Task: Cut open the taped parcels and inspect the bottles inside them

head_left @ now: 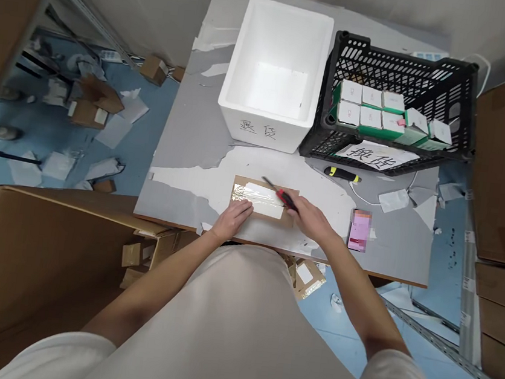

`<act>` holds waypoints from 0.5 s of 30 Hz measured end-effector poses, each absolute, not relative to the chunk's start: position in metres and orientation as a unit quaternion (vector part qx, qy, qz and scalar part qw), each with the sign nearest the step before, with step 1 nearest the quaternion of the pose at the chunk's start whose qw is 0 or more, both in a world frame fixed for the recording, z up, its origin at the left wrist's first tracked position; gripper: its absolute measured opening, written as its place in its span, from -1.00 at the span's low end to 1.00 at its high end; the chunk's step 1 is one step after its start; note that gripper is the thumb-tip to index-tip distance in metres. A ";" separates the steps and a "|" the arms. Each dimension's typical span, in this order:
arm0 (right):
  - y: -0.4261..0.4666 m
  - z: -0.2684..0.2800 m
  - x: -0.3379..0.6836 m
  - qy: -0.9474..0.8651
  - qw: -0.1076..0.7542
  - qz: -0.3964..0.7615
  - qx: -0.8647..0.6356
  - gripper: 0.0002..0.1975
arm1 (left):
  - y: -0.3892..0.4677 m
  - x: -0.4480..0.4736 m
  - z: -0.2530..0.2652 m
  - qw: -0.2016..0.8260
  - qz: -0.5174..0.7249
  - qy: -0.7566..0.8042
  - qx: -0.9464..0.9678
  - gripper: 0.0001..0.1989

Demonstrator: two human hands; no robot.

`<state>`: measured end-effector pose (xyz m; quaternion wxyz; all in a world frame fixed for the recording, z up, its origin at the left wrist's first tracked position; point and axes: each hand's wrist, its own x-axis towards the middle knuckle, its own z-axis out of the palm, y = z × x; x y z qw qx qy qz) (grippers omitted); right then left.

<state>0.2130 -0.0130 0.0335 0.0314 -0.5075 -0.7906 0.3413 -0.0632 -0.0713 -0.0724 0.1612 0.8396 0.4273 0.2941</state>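
Observation:
In front of me a small cardboard box [288,218] lies flat on the table, with a white label and shiny clear tape on top. My left hand [233,218] rests on the box's near left part, its fingers lying flat on the top. My right hand [312,219] grips a utility knife [284,197] by its red and black handle. The narrow grey blade points to the upper left over the label; whether it touches the box I cannot tell.
Behind the cardboard box stand a white foam box [266,131] and a black crate [319,141] holding several green-and-white cartons [370,119]. A yellow-black tool [342,174] and a phone [359,230] lie at the right. A large open carton [43,263] stands at the lower left.

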 end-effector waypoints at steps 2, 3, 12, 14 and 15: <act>-0.003 0.050 0.189 -0.848 -0.071 0.290 -0.438 -0.45 | -0.071 -0.063 -0.073 0.157 0.299 0.420 0.842 -0.64; 0.001 0.053 0.179 -0.866 -0.114 0.266 -0.408 -0.43 | -0.070 -0.062 -0.074 0.153 0.302 0.416 0.844 -0.64; 0.015 0.059 0.134 -0.896 -0.257 0.164 -0.324 -0.33 | -0.066 -0.060 -0.083 0.176 0.310 0.425 0.832 -0.70; 0.017 0.061 0.130 -0.894 -0.270 0.156 -0.321 -0.33 | -0.066 -0.060 -0.083 0.183 0.314 0.426 0.829 -0.71; 0.018 0.062 0.128 -0.894 -0.275 0.154 -0.319 -0.32 | -0.066 -0.060 -0.083 0.180 0.318 0.425 0.828 -0.71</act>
